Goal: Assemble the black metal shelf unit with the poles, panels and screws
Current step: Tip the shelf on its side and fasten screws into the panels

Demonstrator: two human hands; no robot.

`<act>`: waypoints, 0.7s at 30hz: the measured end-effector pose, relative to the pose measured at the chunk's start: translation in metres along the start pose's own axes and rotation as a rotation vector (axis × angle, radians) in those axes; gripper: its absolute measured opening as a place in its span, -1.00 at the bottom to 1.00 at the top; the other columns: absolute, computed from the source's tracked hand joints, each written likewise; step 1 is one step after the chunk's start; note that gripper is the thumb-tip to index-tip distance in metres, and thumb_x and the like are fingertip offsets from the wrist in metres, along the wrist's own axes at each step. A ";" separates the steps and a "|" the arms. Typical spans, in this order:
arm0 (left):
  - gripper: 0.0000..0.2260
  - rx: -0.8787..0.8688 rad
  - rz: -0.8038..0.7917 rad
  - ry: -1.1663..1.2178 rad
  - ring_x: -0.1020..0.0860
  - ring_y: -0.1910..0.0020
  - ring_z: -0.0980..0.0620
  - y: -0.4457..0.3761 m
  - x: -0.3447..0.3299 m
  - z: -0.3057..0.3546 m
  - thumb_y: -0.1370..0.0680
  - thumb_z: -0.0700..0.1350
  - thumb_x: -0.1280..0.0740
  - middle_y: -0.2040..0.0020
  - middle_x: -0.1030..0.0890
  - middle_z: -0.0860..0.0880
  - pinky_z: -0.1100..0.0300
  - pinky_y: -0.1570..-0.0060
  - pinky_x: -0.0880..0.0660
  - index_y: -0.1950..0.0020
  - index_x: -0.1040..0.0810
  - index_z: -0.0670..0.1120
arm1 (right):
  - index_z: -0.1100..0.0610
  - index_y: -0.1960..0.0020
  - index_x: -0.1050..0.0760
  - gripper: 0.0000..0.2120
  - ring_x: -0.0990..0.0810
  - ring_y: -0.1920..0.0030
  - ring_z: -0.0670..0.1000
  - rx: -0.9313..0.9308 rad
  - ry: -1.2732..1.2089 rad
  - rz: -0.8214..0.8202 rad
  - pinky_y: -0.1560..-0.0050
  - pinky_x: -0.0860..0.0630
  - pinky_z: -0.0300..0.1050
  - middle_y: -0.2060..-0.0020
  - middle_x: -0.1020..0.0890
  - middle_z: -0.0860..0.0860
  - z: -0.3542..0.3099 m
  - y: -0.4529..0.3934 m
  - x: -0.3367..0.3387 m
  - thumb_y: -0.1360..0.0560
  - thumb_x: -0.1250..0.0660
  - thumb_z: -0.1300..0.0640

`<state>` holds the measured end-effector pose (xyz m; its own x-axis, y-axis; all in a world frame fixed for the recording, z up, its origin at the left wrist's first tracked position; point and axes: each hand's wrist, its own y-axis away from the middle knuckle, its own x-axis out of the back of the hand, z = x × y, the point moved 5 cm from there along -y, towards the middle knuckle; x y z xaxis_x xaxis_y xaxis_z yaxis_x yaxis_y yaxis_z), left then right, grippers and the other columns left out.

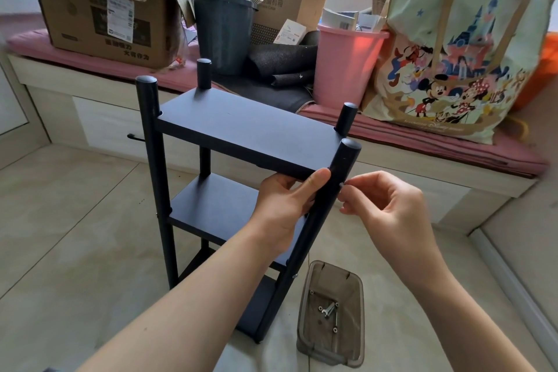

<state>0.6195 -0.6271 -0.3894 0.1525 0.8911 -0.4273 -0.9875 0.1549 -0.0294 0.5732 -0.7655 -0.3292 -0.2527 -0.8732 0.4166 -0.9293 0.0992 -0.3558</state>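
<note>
The black shelf unit stands upright on the floor, with a top panel [247, 127], a middle panel [220, 205] and a bottom panel [256, 314] between several round poles. My left hand [283, 205] grips the near right pole [329, 199] just under the top panel's corner, fingers beneath the panel. My right hand [383, 205] pinches a small screw [342, 184] against the right side of that pole at panel height. Another screw [295, 275] sits lower in the same pole.
A clear brown plastic tray [330, 315] on the floor by the shelf's right foot holds loose screws and a small wrench [328, 309]. Behind runs a low bench [96, 84] with cardboard boxes, a dark bin [223, 33], a pink bin [347, 69] and a cartoon tote bag [459, 51].
</note>
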 end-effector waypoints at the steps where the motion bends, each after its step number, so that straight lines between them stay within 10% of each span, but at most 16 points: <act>1: -0.65 -0.001 -0.003 -0.001 -0.70 -0.06 -0.14 0.000 0.000 0.000 -0.36 0.03 -0.46 -0.03 -0.72 -0.18 -0.09 -0.21 -0.57 -0.03 -0.67 -0.15 | 0.10 0.09 -0.61 -0.97 -0.71 0.23 -0.04 -0.016 -0.020 0.005 0.04 -0.65 0.05 0.27 -0.72 -0.04 0.001 0.000 0.000 -0.50 -0.45 0.19; 21: -0.50 -0.006 -0.017 -0.009 -0.68 -0.08 -0.18 -0.004 0.001 -0.001 -0.37 0.06 -0.46 -0.07 -0.71 -0.22 -0.13 -0.22 -0.57 -0.15 -0.64 -0.27 | 0.17 -0.02 -0.56 -0.93 -0.71 0.16 0.04 -0.103 -0.273 0.005 0.04 -0.65 -0.06 0.24 -0.71 0.11 0.004 -0.002 -0.006 -0.54 -0.37 0.27</act>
<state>0.6239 -0.6275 -0.3902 0.1692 0.8923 -0.4186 -0.9851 0.1671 -0.0419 0.5773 -0.7625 -0.3347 -0.1890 -0.9672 0.1698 -0.9541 0.1399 -0.2649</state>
